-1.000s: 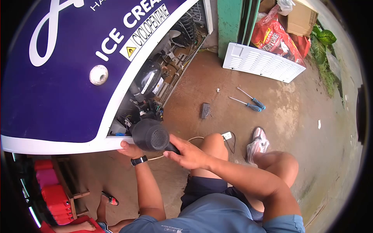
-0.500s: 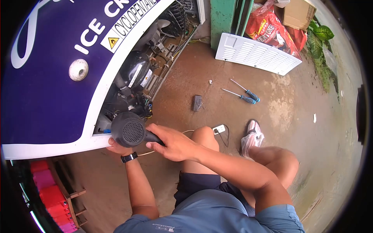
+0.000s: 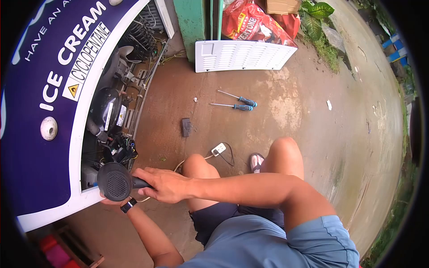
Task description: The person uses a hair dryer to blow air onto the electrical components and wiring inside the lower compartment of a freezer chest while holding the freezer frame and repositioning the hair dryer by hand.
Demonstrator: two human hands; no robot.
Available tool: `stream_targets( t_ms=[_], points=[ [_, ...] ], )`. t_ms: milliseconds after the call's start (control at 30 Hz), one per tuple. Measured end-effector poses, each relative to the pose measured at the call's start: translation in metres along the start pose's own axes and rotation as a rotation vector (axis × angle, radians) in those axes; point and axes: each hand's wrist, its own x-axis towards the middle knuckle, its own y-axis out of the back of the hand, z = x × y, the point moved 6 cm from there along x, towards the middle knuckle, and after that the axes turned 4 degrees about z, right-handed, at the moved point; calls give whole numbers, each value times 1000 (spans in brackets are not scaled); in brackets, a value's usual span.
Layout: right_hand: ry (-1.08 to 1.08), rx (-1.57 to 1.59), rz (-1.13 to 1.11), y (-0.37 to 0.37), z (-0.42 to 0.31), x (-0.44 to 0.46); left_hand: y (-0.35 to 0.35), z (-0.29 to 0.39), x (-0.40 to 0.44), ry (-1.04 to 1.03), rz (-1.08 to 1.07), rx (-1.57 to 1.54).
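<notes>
In my right hand (image 3: pixel 167 184) is a black hair dryer (image 3: pixel 107 181), gripped by its handle, with its round mesh intake turned up toward me. Its front end points at the open compartment of a dark blue ice cream freezer (image 3: pixel 38 169). Behind the dryer, my left hand (image 3: pixel 110 201) is at the freezer's white lower edge; its fingers are hidden. A wristwatch (image 3: pixel 128 205) is on that wrist. Inside the compartment I see a black compressor (image 3: pixel 103 105), wiring (image 3: pixel 127 149) and a fan (image 3: pixel 126 53).
Two blue-handled screwdrivers (image 3: pixel 243 104) and a small dark box (image 3: pixel 186 127) lie on the concrete floor. A power strip (image 3: pixel 218 149) with a cord sits near my knee. The white vented panel (image 3: pixel 246 56) leans before a red bag (image 3: pixel 254 24).
My view has swung to the right, so the freezer and floor items appear further left. The hair dryer stays in my right hand at the compartment's edge. My right foot has drawn closer.
</notes>
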Motion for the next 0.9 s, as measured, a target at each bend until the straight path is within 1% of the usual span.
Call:
stream_targets(
  t_ms=[100,167,233,300,367,400,433,567,633,800,867,900],
  points=[
    [-2,64,-32,12,7,-2,11,-5,-3,-1,20,59],
    [53,133,-92,22,9,0,23,-5,-5,-25,55,98],
    [97,221,-56,24,18,7,40,-2,-7,-63,98,138],
    [136,253,-147,35,14,9,45,7,-18,-102,150,167],
    [195,204,-169,42,18,14,33,18,-29,-130,194,174],
    [119,212,-263,41,25,13,29,20,-34,-140,211,178],
    [141,212,-295,41,25,14,27,23,-38,-158,232,182],
    [125,237,-343,44,48,4,17,18,-46,-176,282,199],
    [225,256,-312,44,48,4,15,17,-46,-187,287,208],
    [174,290,-362,42,52,12,21,15,-62,-194,313,202],
    [210,266,-297,40,53,17,21,15,-64,-204,322,212],
    [216,294,-325,39,49,20,19,17,-63,-214,321,218]
  ],
)
